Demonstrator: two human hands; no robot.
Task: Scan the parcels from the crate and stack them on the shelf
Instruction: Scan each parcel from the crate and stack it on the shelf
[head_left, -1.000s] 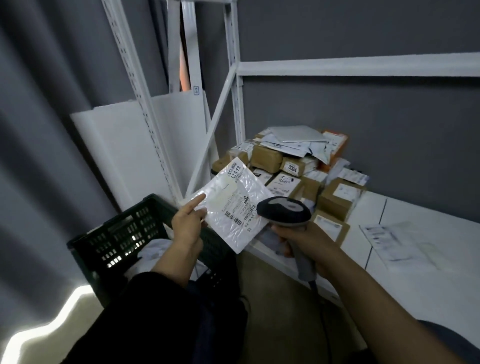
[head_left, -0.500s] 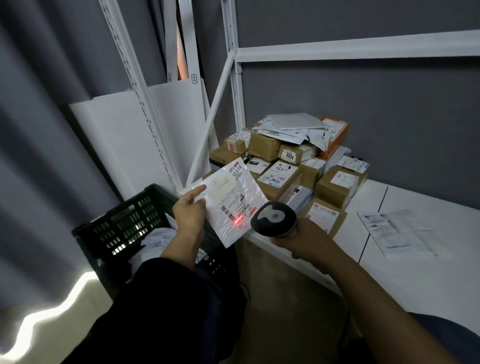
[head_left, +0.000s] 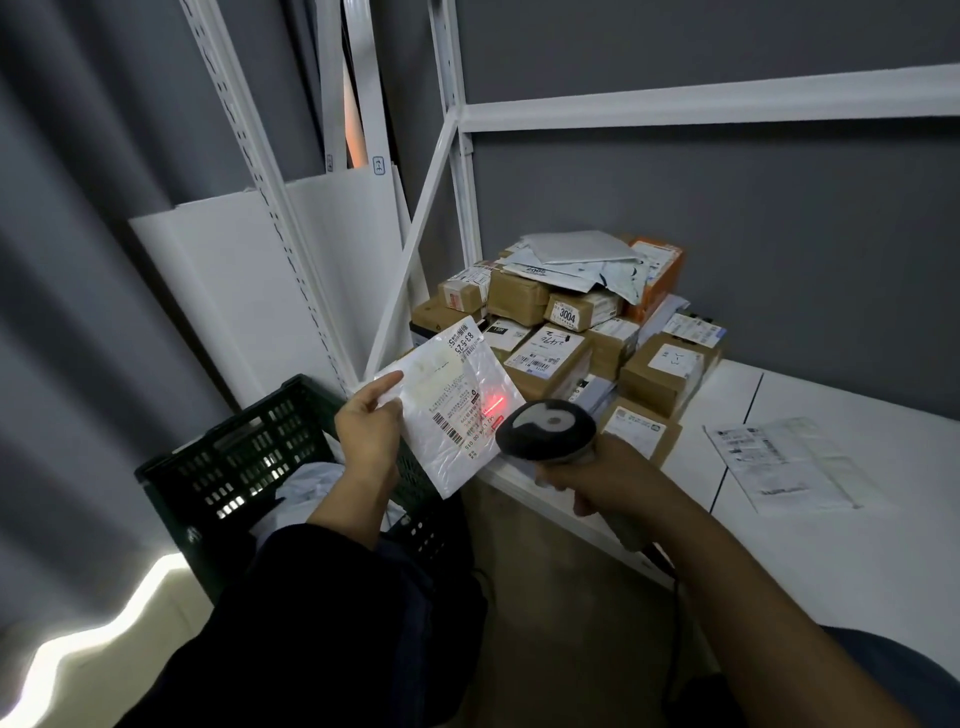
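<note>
With the white parcel (head_left: 452, 395) pinched by its edge between thumb and fingers of the left hand (head_left: 369, 436) above the crate (head_left: 234, 457), and the scanner (head_left: 545, 428) gripped in the curled fingers of the right hand (head_left: 608, 478) just beside it, swing the red beam (head_left: 493, 402) toward the barcode (head_left: 448, 427) nearer the left fingertips (head_left: 390, 378).

- grey curtain (head_left: 67, 270) hangs in folds down the left side
- two white panels (head_left: 223, 291) stand leaning at left-centre, one overlapping the other
- dark grey wall (head_left: 727, 234) across the back
- narrow orange strip (head_left: 354, 140) visible up top
- tan floor (head_left: 561, 623); bright light patch (head_left: 78, 654) at lower left
</note>
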